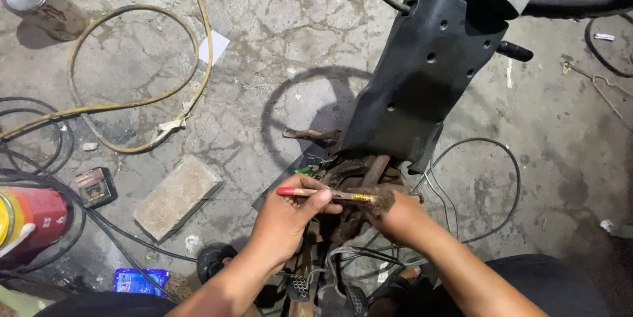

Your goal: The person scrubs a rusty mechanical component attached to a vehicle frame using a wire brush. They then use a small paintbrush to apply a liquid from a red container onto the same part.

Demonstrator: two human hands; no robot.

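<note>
My left hand [285,215] grips a paintbrush [330,194] with a red-tipped wooden handle, a gold ferrule and dirty dark bristles. The brush lies sideways, bristles pointing right. My right hand [397,215] is at the bristle end and touches them with its fingers. Both hands hover over the rusty, greasy frame [359,172] of a stripped scooter. Its black plastic leg shield [422,73] rises just beyond my hands. Pedals and loose cables [475,152] lie beneath and to the right.
On the cracked concrete floor lie a yellow hose [132,102], a grey paving brick [177,196], a red canister [36,218], a metal can [41,3], black cables [39,158], a small dark box [95,186] and a blue packet [137,281]. My sandalled feet flank the frame.
</note>
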